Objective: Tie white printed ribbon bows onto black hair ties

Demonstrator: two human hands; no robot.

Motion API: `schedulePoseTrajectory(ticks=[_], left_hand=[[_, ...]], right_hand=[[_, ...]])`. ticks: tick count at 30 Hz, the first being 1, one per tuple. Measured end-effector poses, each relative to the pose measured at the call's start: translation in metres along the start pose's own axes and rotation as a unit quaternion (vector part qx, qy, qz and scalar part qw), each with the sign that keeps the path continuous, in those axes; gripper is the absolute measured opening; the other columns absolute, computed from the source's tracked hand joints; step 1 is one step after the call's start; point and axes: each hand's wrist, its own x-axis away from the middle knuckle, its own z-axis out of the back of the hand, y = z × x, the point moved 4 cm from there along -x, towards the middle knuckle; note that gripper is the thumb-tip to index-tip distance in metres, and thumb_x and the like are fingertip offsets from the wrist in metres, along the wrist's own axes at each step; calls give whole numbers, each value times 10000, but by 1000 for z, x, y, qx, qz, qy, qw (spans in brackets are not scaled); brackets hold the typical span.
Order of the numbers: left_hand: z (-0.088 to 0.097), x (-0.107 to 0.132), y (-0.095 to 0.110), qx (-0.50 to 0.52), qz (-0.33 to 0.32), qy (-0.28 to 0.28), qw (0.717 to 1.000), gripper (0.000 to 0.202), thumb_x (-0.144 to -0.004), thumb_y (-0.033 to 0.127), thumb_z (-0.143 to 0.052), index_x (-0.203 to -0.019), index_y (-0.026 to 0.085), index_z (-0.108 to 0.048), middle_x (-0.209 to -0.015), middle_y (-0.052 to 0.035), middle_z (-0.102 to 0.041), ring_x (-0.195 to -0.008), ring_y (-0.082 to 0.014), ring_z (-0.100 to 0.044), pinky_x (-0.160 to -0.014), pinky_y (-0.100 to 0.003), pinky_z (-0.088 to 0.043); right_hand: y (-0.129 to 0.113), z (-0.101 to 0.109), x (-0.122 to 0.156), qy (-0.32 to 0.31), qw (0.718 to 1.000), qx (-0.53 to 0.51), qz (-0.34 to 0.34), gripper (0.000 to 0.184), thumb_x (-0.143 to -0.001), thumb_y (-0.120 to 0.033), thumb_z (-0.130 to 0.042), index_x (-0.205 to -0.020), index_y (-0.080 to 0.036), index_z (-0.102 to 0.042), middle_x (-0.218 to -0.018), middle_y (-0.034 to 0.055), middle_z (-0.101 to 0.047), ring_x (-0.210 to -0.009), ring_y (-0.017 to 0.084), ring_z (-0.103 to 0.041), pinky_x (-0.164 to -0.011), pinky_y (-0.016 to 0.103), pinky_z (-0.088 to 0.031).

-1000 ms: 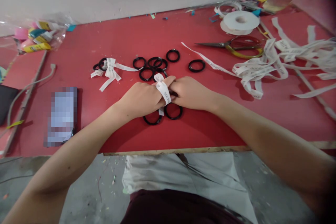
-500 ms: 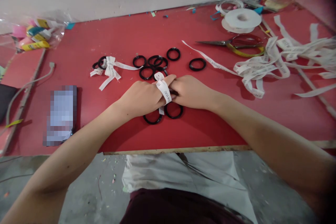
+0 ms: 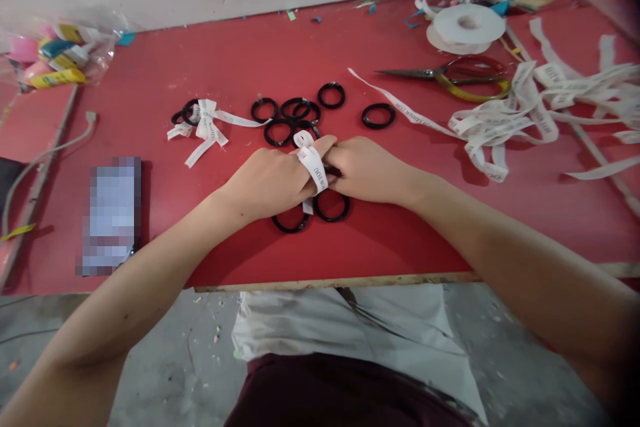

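Observation:
My left hand (image 3: 274, 179) and my right hand (image 3: 367, 170) meet over the red table, fingers closed. A white printed ribbon (image 3: 313, 165) loops over the left hand's fingers, with its tail hanging below them. Part of a dark band shows between the two hands; the fingers hide most of it. Black hair ties lie around the hands: one (image 3: 332, 205) just below, another (image 3: 291, 221) beside it, and several in a cluster (image 3: 278, 132) above. Farther left rest black hair ties tied with a white ribbon bow (image 3: 206, 125).
Scissors (image 3: 445, 75) lie at the back right by a white ribbon spool (image 3: 466, 27). Loose printed ribbon (image 3: 493, 127) spreads over the right side. On the left are a phone (image 3: 111, 213), a white cable (image 3: 47, 150) and a plastic bag of glue bottles (image 3: 60, 57).
The camera view has shifted slightly. My hands stay together with the ribbon looped over the left fingers, and little else differs.

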Motion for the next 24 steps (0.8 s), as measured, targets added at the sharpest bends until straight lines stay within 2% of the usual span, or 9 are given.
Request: schedulePoseTrajectory(ticks=[8, 15, 24], left_hand=[[1, -1, 1, -15, -7, 9, 1000, 547, -991, 425, -348, -1430, 106, -418, -817, -107, -744, -660, -244, -703, -484, -277, -316], [1, 0, 2, -16, -3, 9, 1000, 549, -996, 419, -340, -1452, 119, -401, -875, -103, -753, -690, -237, -707, -504, -273, -325], [3, -2, 3, -8, 3, -6, 1000, 531, -1005, 418, -291, -1407, 109, -450, -871, -120, -751, -705, -227, -704, -515, -269, -338]], right_hand=[[0, 0, 0, 6, 1000, 2, -2, 174, -800, -180, -536, -870, -107, -678, -811, 126, -709, -653, 204, -586, -567, 281, -275], [-2, 1, 0, 6, 1000, -3, -4, 172, -797, -168, -542, -878, -111, -682, -809, 115, -708, -641, 194, -577, -568, 282, -276], [-1, 0, 0, 12, 1000, -12, 0, 160, -799, -168, -536, -861, -117, -674, -803, 106, -702, -629, 182, -559, -568, 282, -270]])
